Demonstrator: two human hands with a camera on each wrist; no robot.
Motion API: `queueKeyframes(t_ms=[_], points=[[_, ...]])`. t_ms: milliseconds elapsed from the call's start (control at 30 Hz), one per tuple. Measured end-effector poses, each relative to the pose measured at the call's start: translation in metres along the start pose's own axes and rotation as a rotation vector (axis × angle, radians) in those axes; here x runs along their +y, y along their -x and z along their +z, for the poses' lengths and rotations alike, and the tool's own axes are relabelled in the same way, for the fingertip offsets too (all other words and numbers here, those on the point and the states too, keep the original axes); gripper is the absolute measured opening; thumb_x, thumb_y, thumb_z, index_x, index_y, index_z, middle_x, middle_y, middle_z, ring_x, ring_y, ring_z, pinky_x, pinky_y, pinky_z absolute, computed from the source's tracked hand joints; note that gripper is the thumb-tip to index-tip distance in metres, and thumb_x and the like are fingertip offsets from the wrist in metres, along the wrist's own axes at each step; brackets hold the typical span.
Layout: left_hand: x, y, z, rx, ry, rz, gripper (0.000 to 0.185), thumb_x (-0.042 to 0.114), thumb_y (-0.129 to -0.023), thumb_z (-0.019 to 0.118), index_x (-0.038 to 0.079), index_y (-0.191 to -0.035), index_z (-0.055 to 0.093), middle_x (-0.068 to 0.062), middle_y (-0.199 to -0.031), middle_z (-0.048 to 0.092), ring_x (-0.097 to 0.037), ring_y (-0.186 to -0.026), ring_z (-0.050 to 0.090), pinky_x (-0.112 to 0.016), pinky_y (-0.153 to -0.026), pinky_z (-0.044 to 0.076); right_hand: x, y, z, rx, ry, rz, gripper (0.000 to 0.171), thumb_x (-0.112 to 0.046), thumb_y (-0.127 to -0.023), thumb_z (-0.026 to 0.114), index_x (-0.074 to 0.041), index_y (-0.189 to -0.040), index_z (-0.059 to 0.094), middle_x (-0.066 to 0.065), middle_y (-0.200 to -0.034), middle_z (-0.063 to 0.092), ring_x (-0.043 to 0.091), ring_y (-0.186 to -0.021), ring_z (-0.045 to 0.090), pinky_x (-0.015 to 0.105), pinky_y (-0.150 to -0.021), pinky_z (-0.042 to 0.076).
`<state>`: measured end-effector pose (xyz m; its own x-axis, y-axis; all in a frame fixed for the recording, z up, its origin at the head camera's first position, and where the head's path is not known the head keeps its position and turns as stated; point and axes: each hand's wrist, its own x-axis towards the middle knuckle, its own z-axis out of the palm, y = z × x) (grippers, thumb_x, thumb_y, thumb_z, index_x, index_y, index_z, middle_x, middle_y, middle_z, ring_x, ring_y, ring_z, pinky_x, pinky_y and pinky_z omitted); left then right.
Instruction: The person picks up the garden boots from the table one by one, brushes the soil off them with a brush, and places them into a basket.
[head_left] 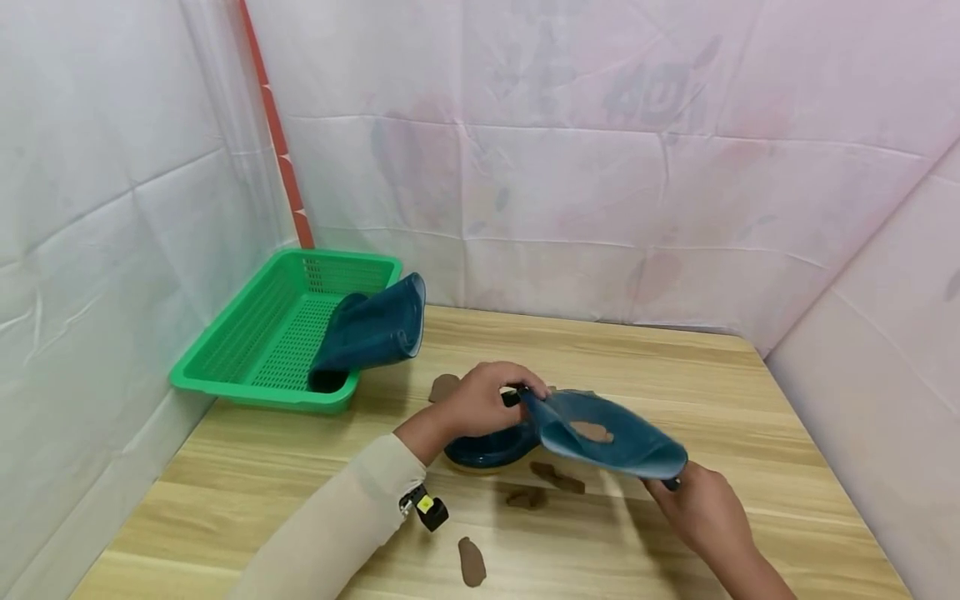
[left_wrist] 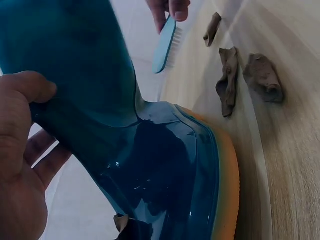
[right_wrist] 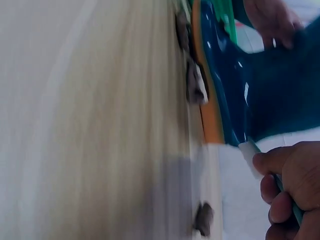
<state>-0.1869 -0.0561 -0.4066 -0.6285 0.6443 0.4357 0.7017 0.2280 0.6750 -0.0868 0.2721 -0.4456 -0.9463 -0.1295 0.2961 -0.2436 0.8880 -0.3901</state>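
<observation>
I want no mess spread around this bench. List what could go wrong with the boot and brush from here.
1. The left hand holds only the floppy shaft of the boot; it may fold and slip from that grip.
2. The brush in the right hand could flick the brown patch onto the table.
3. Mud clumps lie beside the boot, so its sole could smear them.

A cream long sleeve (head_left: 337, 525) covers the left arm, with a black-and-yellow wrist device (head_left: 427, 507).
</observation>
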Motion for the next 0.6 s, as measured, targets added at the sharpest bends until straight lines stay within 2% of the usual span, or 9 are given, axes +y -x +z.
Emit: queueKeyframes(t_ms=[100, 167, 233, 300, 400, 500, 600], points=[[0.004, 0.002, -0.001, -0.099, -0.108, 0.039, 0.022, 0.001, -0.090, 0.075, 0.014, -0.108, 0.076, 0.003, -0.118, 0.071, -0.009, -0.114, 0.062, -0.024, -0.098, 0.047, 0.008, -0.001, -0.009, -0.072, 0.020, 0.096, 0.033, -0.012, -0.091, 0.077, 0.001, -0.121, 0.074, -0.003, -0.054, 0.053, 0.014, -0.048, 0.040, 0.030, -0.045, 0.032], [0.008, 0.003, -0.001, -0.196, -0.216, 0.047, 0.028, 0.000, -0.088, 0.075, 0.017, -0.110, 0.076, 0.006, -0.119, 0.070, -0.010, -0.116, 0.059, -0.022, -0.100, 0.044, 0.011, -0.001, -0.013, -0.090, 0.023, 0.133, 0.047, -0.017, -0.094, 0.074, 0.002, -0.137, 0.063, -0.002, -0.054, 0.051, 0.015, -0.047, 0.039, 0.030, -0.044, 0.031], [0.014, 0.003, 0.000, -0.313, -0.331, 0.058, 0.036, -0.001, -0.086, 0.076, 0.020, -0.114, 0.076, 0.010, -0.121, 0.069, -0.012, -0.122, 0.056, -0.023, -0.105, 0.040, 0.012, -0.002, -0.014, -0.078, 0.023, 0.145, 0.051, -0.027, -0.097, 0.073, 0.001, -0.138, 0.063, -0.003, -0.052, 0.049, 0.015, -0.046, 0.038, 0.030, -0.043, 0.030], [0.019, 0.003, 0.002, -0.424, -0.426, 0.074, 0.043, -0.003, -0.085, 0.074, 0.024, -0.118, 0.074, 0.013, -0.123, 0.068, -0.015, -0.129, 0.052, -0.025, -0.111, 0.035, 0.013, -0.003, -0.014, -0.064, 0.018, 0.149, 0.051, -0.029, -0.097, 0.072, 0.001, -0.137, 0.063, -0.001, -0.056, 0.054, 0.015, -0.047, 0.040, 0.030, -0.044, 0.031], [0.028, 0.000, 0.004, -0.546, -0.491, 0.092, 0.051, -0.007, -0.086, 0.067, 0.027, -0.124, 0.072, 0.014, -0.128, 0.066, -0.019, -0.135, 0.048, -0.030, -0.117, 0.027, 0.015, -0.003, -0.013, -0.047, 0.016, 0.158, 0.051, -0.030, -0.097, 0.073, 0.002, -0.136, 0.063, 0.006, -0.064, 0.063, 0.015, -0.048, 0.042, 0.030, -0.044, 0.032], [0.036, -0.005, 0.004, -0.593, -0.487, 0.081, 0.057, -0.010, -0.087, 0.058, 0.027, -0.128, 0.070, 0.014, -0.130, 0.064, -0.019, -0.136, 0.047, -0.029, -0.116, 0.028, 0.017, -0.002, -0.012, -0.048, 0.013, 0.176, 0.052, -0.032, -0.098, 0.072, 0.001, -0.137, 0.063, 0.009, -0.068, 0.066, 0.016, -0.050, 0.043, 0.031, -0.045, 0.032], [0.041, -0.014, 0.006, -0.583, -0.504, 0.082, 0.050, -0.005, -0.091, 0.055, 0.025, -0.128, 0.071, 0.013, -0.129, 0.066, -0.017, -0.131, 0.051, -0.028, -0.112, 0.033, 0.018, -0.002, -0.011, -0.049, 0.014, 0.188, 0.053, -0.034, -0.098, 0.071, 0.001, -0.138, 0.062, 0.010, -0.069, 0.066, 0.016, -0.051, 0.043, 0.031, -0.045, 0.032]])
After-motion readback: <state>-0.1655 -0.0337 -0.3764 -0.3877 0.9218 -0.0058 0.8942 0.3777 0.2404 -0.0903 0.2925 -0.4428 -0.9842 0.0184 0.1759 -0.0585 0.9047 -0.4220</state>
